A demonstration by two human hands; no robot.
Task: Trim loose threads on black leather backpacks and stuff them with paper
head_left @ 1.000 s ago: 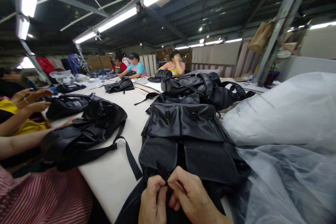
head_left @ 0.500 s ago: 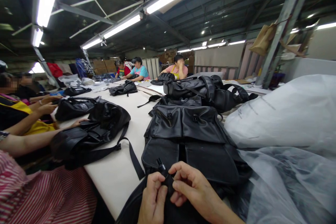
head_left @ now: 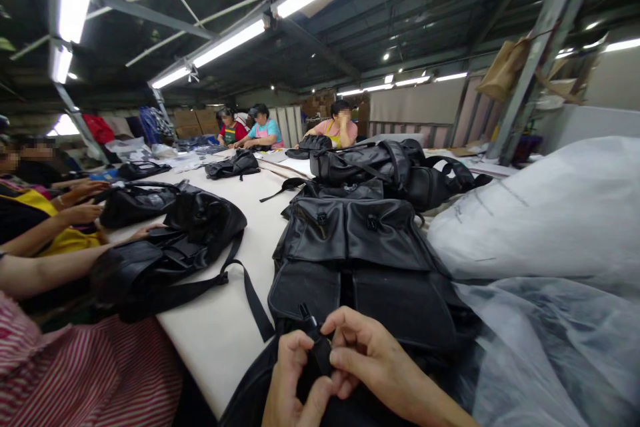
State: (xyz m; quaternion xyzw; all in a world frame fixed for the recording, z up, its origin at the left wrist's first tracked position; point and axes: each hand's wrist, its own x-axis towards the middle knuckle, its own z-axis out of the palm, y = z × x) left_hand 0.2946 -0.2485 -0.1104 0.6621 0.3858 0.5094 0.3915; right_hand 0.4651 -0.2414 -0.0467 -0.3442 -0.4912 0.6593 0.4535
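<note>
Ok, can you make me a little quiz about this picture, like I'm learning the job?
1. True or false: the black backpack lies on a white table.
2. What do the left hand and right hand pinch together? A: a small black strap piece. B: scissors. C: a red cloth.
3. Fill in: right of the backpack lies a heap of clear ____.

Key: 1 true. 2 A. 3 plastic.

Slack black bag (head_left: pixel 165 253) with loose strap near white table's (head_left: pixel 220 340) left edge, co-worker's hand (head_left: pixel 145 231) on it; black bags piled (head_left: pixel 385 167) mid-table; clear plastic heap (head_left: pixel 540 227) along right edge; seated people (head_left: pixel 340 123) at far end
</note>
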